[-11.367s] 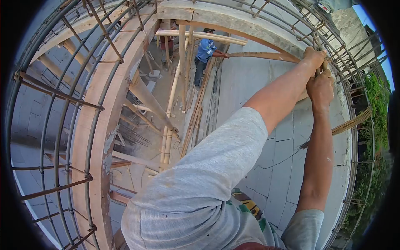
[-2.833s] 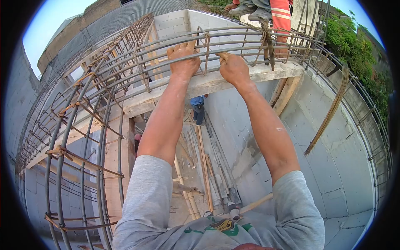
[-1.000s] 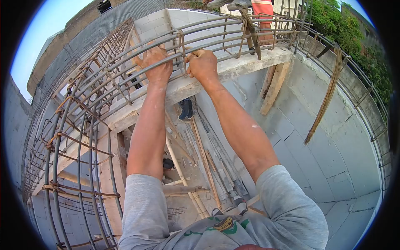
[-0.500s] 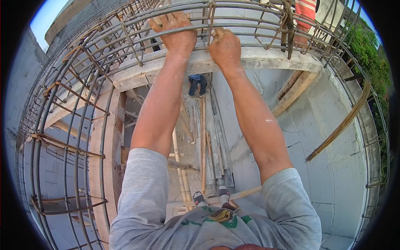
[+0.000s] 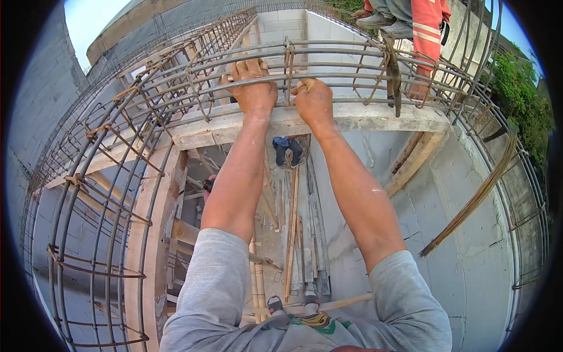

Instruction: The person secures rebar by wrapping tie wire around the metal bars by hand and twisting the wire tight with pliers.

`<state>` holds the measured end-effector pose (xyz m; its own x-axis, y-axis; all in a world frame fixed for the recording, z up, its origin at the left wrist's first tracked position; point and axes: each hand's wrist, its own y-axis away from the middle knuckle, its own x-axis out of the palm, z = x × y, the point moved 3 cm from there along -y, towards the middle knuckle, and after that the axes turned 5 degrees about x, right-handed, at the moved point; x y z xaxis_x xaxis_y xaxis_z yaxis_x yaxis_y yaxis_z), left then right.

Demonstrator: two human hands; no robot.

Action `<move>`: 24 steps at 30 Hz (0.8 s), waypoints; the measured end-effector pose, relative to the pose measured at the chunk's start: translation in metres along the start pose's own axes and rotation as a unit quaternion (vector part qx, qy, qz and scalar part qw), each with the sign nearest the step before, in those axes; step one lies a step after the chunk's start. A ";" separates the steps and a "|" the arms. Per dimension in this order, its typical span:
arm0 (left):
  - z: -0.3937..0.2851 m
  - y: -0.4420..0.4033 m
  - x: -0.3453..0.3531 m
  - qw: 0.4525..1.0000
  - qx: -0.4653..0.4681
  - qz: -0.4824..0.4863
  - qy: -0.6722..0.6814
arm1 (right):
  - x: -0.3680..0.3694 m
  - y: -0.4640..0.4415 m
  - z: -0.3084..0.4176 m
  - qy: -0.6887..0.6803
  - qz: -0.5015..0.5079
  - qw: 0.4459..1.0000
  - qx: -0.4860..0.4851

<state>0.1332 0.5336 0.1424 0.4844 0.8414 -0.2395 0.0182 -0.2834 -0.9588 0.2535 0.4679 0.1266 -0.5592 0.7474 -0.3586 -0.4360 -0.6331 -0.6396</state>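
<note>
A cage of steel rebar (image 5: 346,66) runs across the top of a wooden formwork beam (image 5: 375,119). My left hand (image 5: 252,94) reaches into the cage, its fingers bent and closed around a bar, with a long bar crossing in front of the knuckles. To its right, my right hand (image 5: 314,102) is curled into a fist beside an upright stirrup (image 5: 288,70). Whatever its fingers pinch is too small or hidden to make out. Both arms stretch forward, well above the floor.
Another person in a red sleeve (image 5: 426,32) crouches at upper right, a hand near the cage. Below, a person in dark trousers (image 5: 287,154) is among planks (image 5: 293,234). A wire bundle (image 5: 475,202) hangs at right; a vertical rebar cage (image 5: 97,234) stands at left.
My view has tilted upward, showing more of the far wall and the other person's shoes. Both hands stay at the same part of the cage, still closed.
</note>
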 end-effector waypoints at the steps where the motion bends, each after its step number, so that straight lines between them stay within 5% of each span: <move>1: -0.001 0.001 -0.001 1.000 0.004 0.006 -0.003 | -0.005 -0.001 0.001 -0.009 0.019 1.000 0.003; 4: -0.004 0.001 -0.005 1.000 0.012 0.016 0.024 | -0.003 0.001 0.005 0.010 -0.028 0.998 -0.053; 7: -0.002 0.001 -0.004 0.999 0.020 -0.009 0.025 | -0.005 0.001 0.010 -0.145 0.091 0.965 0.197; 13: 0.001 0.007 0.004 1.000 0.016 0.004 0.023 | 0.006 -0.003 0.008 0.007 -0.005 1.000 -0.009; 19: 0.000 0.012 0.003 1.000 0.000 -0.007 -0.017 | 0.015 -0.008 -0.004 -0.066 0.047 0.994 0.079; 21: -0.003 0.014 0.000 0.999 0.007 -0.041 -0.020 | 0.017 -0.006 -0.003 -0.097 0.020 0.991 0.085; 24: -0.006 0.013 -0.006 0.999 -0.009 0.037 -0.016 | 0.017 0.004 0.003 -0.089 -0.061 0.994 0.024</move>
<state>0.1355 0.5217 0.1323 0.4570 0.8319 -0.3149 -0.0016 -0.3532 -0.9355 0.2397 0.4774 0.1202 -0.6139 0.7744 -0.1529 -0.5382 -0.5524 -0.6365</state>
